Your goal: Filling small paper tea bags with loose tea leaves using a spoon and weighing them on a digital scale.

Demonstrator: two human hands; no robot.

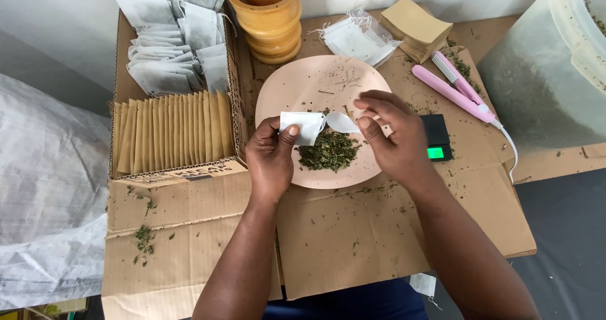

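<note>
Filling step: left hand point(270, 159) pinched a white tea bag point(302, 127) over the pink plate point(297, 86); right hand point(391, 134) gripped a white spoon point(341, 122) at its mouth, needing a steady tip-in.

One head-worn camera looks steeply down from close above, facing forward over the cardboard-covered desk point(404, 231) toward the wall.

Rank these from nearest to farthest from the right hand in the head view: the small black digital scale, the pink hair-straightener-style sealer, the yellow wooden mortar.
From the right hand:
1. Small black digital scale, right beside the hand, on its right.
2. Pink hair-straightener-style sealer, farther up and right on the cardboard.
3. Yellow wooden mortar, farthest, at the top left, beyond the plate.
</note>
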